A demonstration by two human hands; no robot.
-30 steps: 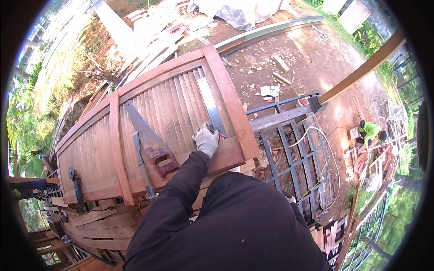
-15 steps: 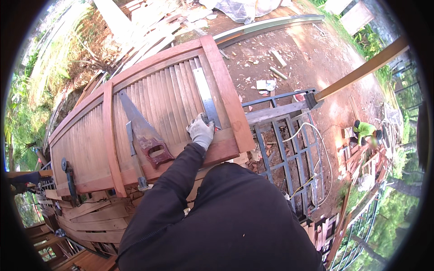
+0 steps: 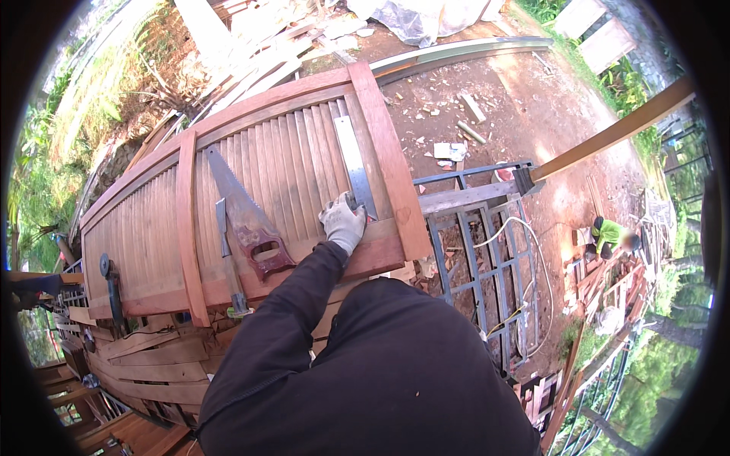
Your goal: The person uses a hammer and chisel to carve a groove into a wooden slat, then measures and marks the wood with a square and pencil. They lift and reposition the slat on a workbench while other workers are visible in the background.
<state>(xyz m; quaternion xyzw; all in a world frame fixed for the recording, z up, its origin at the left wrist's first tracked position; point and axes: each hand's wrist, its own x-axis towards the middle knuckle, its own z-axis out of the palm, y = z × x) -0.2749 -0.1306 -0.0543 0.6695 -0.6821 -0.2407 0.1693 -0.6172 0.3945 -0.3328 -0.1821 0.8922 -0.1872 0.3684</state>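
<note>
My left hand, in a pale work glove, rests near the near right corner of a louvered wooden door. Its fingers are curled at the lower end of a steel square, whose blade lies along the door's right-hand slats. What the fingers cover of the square is partly hidden. To the left of the hand lies a handsaw with a reddish-brown handle. Beside the saw is a chisel with a wooden handle. My right hand is out of sight.
An angle grinder sits at the door's left end. A dark metal frame and a pale cable lie to the right. A wooden post slants beyond. Another person in a lime-green top crouches far right among timber scraps.
The whole view has shifted slightly. My left hand stays at the square's lower end, and the tools on the door keep their places.
</note>
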